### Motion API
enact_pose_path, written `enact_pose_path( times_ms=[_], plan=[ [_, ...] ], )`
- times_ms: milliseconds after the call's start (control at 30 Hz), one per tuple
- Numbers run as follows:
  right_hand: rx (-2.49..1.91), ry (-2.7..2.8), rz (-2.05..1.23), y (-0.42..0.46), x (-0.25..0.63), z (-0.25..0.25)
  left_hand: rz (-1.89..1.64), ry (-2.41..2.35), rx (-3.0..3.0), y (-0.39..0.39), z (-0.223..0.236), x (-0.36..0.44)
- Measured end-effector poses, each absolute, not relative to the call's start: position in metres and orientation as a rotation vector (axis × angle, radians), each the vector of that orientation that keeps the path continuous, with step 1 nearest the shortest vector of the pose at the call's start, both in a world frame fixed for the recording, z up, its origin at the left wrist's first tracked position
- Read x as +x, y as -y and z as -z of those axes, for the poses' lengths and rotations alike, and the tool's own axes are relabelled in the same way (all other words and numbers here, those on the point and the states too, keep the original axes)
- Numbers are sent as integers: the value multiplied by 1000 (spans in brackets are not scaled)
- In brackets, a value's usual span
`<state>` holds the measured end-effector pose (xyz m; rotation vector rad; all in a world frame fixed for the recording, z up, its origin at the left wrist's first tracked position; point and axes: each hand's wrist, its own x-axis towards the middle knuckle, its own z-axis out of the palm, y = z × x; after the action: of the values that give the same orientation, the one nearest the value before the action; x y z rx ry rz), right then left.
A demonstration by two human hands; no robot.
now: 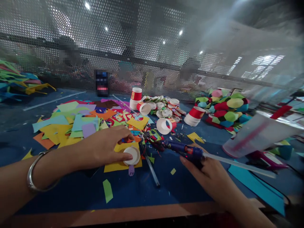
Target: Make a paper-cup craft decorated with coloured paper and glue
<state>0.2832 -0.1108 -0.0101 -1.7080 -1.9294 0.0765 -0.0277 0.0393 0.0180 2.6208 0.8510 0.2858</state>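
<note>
My left hand [104,144], with a silver bangle at the wrist, reaches in from the left with thumb and fingers spread. Its thumb lies on the rim of a small round white paper-cup base [132,155]; the curled fingertips are partly hidden. A purple paper tab [131,170] with a small face sticks out below the base, which sits over a sheet of yellow paper [110,167]. My right hand [205,169] is wrapped round a dark blue glue gun [182,148], nozzle pointing left. A translucent glue stick [239,164] juts from its rear.
Coloured paper scraps [59,126] are heaped at left. Red-and-white paper cups [194,115] and a pile of cut cup bases [163,107] lie beyond my hands. A pen [150,167] lies between them. At right stand a plastic drink cup [256,133] and colourful paper shapes [228,109].
</note>
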Motion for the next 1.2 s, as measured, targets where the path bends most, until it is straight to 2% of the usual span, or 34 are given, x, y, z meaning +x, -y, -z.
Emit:
enact_pose_path(
  times_ms=[167, 300, 667, 1200],
  plan=[
    [-1733, 1945, -327, 104, 270, 6, -240, -837, 2636, -39, -15, -28],
    [-1706, 1990, -382, 95, 260, 3, -239, -793, 2657, -38, -16, -26],
    [-1655, 2074, -281, 78, 253, -3, -64, -941, 2551, -32, -22, -22],
    [-1625, 2131, -257, 67, 251, -2, -24, -948, 2529, -32, -27, -20]
  ],
)
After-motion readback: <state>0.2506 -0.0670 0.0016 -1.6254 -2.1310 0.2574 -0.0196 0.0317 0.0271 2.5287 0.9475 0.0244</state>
